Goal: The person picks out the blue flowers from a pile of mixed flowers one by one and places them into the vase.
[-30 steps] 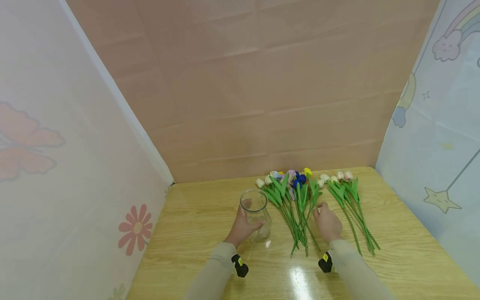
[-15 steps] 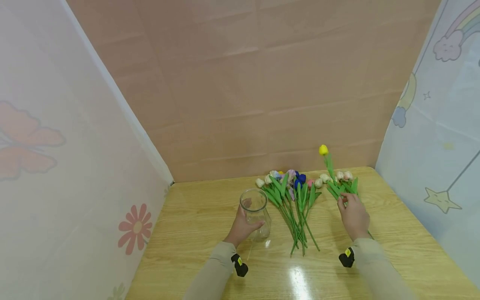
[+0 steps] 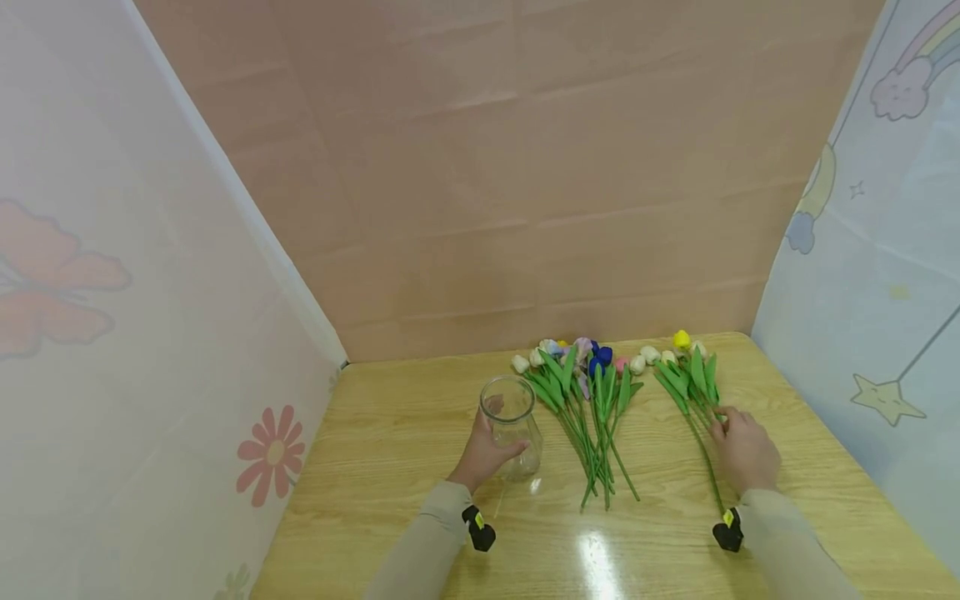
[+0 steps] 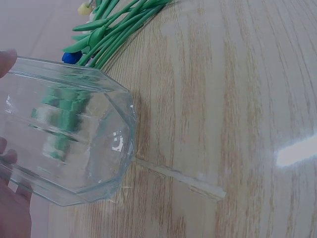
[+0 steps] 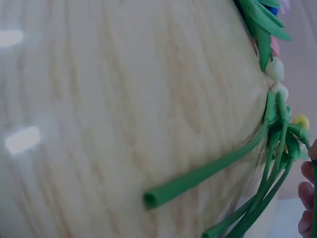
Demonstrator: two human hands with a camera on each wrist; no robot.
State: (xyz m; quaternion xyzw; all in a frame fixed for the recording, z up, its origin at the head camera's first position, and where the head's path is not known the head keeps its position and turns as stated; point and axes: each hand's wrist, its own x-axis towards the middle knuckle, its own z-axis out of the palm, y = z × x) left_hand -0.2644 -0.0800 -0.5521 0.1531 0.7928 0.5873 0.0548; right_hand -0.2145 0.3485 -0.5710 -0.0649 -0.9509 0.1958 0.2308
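Glass vase [image 3: 528, 454]: one, clear, with a thick round rim and faceted lower walls; mouth facing up, at the middle of the table [image 3: 390, 442], left of all the flowers. Held by the left hand [image 3: 483, 457], which grips it from the left and near side, fingers and thumb curled around the wall.

Yellow tulip [image 3: 681, 339]: one, at the far right of the table, its bloom over the pale heads of the right-hand flower group [image 3: 672, 379]. Its green stem is pinched between the thumb and fingers of the right hand [image 3: 747, 450], at the near right of that group.

Right-hand flower group: white and cream tulips, green leaves, blooms to the far side, stems running nearer; one long stem lies to the left of the right hand.

Left-hand flower group [image 3: 558, 387]: white, lilac, dark blue and pink blooms at the far side, stems crossing toward the near side; just right of the vase, apart from it.

Pale strip [image 4: 181, 179]: on the tabletop, near side of the vase.

Wrist cameras: two, black, the left one [image 3: 480, 531] and the right one [image 3: 727, 531], at beige sleeves.

Surround: plain brown backdrop [image 3: 487, 183] at the far side; printed cloth at left [image 3: 165, 250] and right [image 3: 900, 333].
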